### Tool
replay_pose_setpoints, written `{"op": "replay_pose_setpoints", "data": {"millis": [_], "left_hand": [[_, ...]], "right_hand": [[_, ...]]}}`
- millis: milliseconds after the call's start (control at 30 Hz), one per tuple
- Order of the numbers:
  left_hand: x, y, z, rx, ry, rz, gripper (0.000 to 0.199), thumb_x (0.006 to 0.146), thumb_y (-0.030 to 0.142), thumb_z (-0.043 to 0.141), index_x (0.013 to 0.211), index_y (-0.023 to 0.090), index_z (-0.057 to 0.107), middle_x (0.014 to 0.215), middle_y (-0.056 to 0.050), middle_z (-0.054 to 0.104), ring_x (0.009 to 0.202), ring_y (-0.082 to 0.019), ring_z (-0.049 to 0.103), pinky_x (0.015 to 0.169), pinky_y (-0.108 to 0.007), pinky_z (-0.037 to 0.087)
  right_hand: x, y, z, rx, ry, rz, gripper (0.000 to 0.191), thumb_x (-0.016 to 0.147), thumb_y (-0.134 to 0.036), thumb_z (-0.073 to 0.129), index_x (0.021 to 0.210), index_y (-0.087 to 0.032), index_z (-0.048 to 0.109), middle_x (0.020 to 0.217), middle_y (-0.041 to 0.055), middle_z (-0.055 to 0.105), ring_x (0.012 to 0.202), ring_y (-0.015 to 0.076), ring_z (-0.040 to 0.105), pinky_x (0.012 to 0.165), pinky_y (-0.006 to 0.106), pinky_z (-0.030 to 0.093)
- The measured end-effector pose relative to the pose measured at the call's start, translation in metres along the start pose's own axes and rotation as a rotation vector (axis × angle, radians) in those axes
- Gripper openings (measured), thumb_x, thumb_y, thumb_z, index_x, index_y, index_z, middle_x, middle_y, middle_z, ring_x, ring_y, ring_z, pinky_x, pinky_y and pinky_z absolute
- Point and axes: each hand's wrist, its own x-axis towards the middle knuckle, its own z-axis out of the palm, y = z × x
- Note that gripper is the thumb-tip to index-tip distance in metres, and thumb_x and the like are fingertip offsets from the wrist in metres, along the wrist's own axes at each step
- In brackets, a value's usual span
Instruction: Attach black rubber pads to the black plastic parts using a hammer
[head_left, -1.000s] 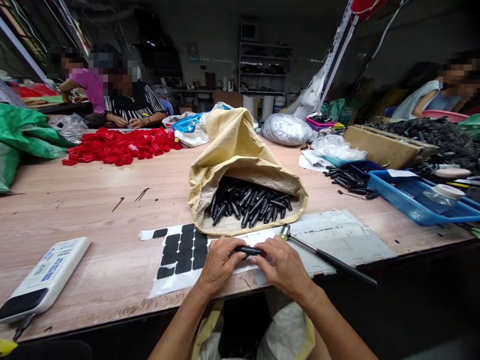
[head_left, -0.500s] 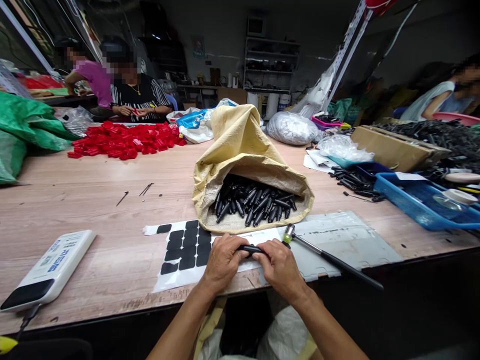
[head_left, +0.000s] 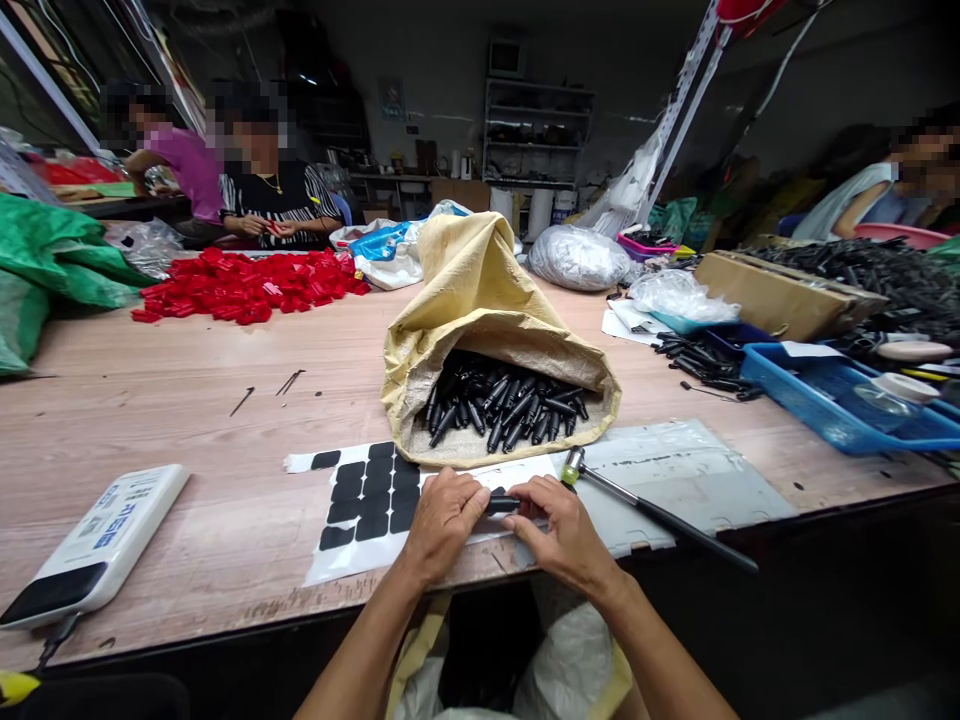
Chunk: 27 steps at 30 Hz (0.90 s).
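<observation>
A short black cylindrical part [head_left: 502, 504] lies level between my two hands above the table's front edge. My left hand [head_left: 444, 520] is closed around its left end, thumb on top. At the other end, the fingertips and thumb of my right hand [head_left: 561, 525] pinch the tip more loosely. Under my left hand is a white backing sheet [head_left: 319, 572] with rows of black rounded-square stickers [head_left: 373, 487]. A hammer [head_left: 660, 513] with a black grip rests just right of my right hand. Beyond my hands, a yellow woven sack [head_left: 472, 265] opens toward me, with many similar black parts [head_left: 517, 405] inside.
A grey plate [head_left: 720, 480] lies beneath the hammer. A white power bank [head_left: 135, 525] with a cable sits at left. Red pieces [head_left: 251, 285] are heaped before a seated co-worker [head_left: 281, 195]. To the right stand a blue tray [head_left: 832, 405] and a cardboard box [head_left: 780, 290].
My right hand's thumb and fingers have loosened and shifted on the part, showing more of its right end. My left hand keeps its grip. The view has moved slightly.
</observation>
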Motion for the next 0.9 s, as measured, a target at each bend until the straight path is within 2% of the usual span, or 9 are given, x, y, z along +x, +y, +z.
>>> {"op": "replay_pose_setpoints", "data": {"millis": [100, 167, 300, 400, 500, 600, 667, 767, 900], "left_hand": [[-0.001, 0.0, -0.001, -0.008, -0.007, -0.004, 0.044, 0.104, 0.038, 0.039, 0.067, 0.018, 0.053, 0.078, 0.0, 0.063, 0.083, -0.019, 0.048, 0.079, -0.035, 0.031], [-0.001, 0.001, -0.002, -0.012, -0.014, -0.003, 0.045, 0.104, 0.038, 0.038, 0.067, 0.018, 0.053, 0.076, 0.0, 0.063, 0.082, -0.019, 0.048, 0.079, -0.035, 0.031], [-0.001, 0.001, -0.001, -0.002, -0.014, -0.006, 0.046, 0.104, 0.039, 0.037, 0.067, 0.019, 0.054, 0.076, 0.0, 0.062, 0.082, -0.02, 0.048, 0.078, -0.035, 0.032], [0.001, 0.0, -0.001, 0.014, -0.004, -0.002, 0.044, 0.103, 0.038, 0.04, 0.067, 0.018, 0.053, 0.077, 0.0, 0.063, 0.083, -0.02, 0.049, 0.078, -0.035, 0.032], [0.0, 0.005, -0.004, 0.028, 0.005, 0.024, 0.041, 0.102, 0.038, 0.043, 0.069, 0.019, 0.057, 0.078, -0.001, 0.065, 0.083, -0.02, 0.05, 0.078, -0.035, 0.033], [-0.014, 0.023, -0.006, 0.031, -0.01, 0.076, 0.032, 0.1, 0.037, 0.049, 0.077, 0.021, 0.064, 0.08, -0.002, 0.066, 0.084, -0.02, 0.053, 0.08, -0.036, 0.035], [-0.032, 0.038, -0.002, 0.014, -0.083, 0.121, 0.025, 0.099, 0.036, 0.051, 0.086, 0.021, 0.066, 0.084, -0.003, 0.066, 0.084, -0.02, 0.056, 0.078, -0.035, 0.038], [-0.066, 0.053, 0.019, 0.055, -0.268, 0.139, 0.017, 0.097, 0.034, 0.052, 0.095, 0.023, 0.065, 0.09, -0.004, 0.069, 0.083, -0.02, 0.063, 0.071, -0.033, 0.04], [-0.095, 0.045, 0.058, 0.287, -0.461, -0.037, 0.018, 0.093, 0.028, 0.05, 0.099, 0.023, 0.066, 0.096, -0.008, 0.072, 0.081, -0.026, 0.069, 0.065, -0.034, 0.04]], "right_hand": [[-0.003, 0.001, -0.012, -0.011, 0.082, -0.064, 0.018, 0.088, -0.022, 0.064, 0.106, -0.022, 0.066, 0.085, 0.0017, 0.063, 0.083, 0.0181, 0.057, 0.079, 0.032, 0.046], [-0.008, 0.011, -0.028, -0.082, 0.214, -0.073, 0.019, 0.09, -0.025, 0.062, 0.109, -0.022, 0.066, 0.089, 0.0029, 0.065, 0.085, 0.0186, 0.058, 0.08, 0.033, 0.046], [-0.019, 0.048, -0.059, -0.492, 0.472, 0.095, 0.021, 0.09, -0.031, 0.061, 0.107, -0.021, 0.068, 0.087, 0.0046, 0.066, 0.086, 0.0224, 0.056, 0.083, 0.036, 0.043], [-0.027, 0.071, -0.067, -0.724, 0.462, 0.157, 0.021, 0.092, -0.035, 0.059, 0.103, -0.021, 0.07, 0.09, 0.0059, 0.067, 0.085, 0.0232, 0.055, 0.08, 0.036, 0.041], [-0.029, 0.079, -0.063, -0.808, 0.42, 0.136, 0.023, 0.098, -0.034, 0.051, 0.098, -0.023, 0.071, 0.09, 0.0056, 0.067, 0.086, 0.022, 0.055, 0.078, 0.033, 0.039], [-0.029, 0.079, -0.059, -0.815, 0.419, 0.118, 0.023, 0.099, -0.033, 0.05, 0.097, -0.023, 0.071, 0.089, 0.0047, 0.066, 0.085, 0.0209, 0.055, 0.078, 0.032, 0.038], [-0.028, 0.079, -0.058, -0.816, 0.417, 0.116, 0.023, 0.099, -0.033, 0.049, 0.098, -0.023, 0.071, 0.089, 0.0046, 0.066, 0.085, 0.0207, 0.054, 0.078, 0.032, 0.037], [-0.028, 0.08, -0.058, -0.816, 0.427, 0.116, 0.023, 0.099, -0.033, 0.049, 0.097, -0.023, 0.07, 0.089, 0.0048, 0.066, 0.084, 0.0206, 0.053, 0.078, 0.033, 0.037], [-0.029, 0.079, -0.058, -0.815, 0.427, 0.113, 0.023, 0.099, -0.032, 0.049, 0.099, -0.022, 0.07, 0.09, 0.0052, 0.065, 0.084, 0.0206, 0.052, 0.076, 0.033, 0.037]]}}
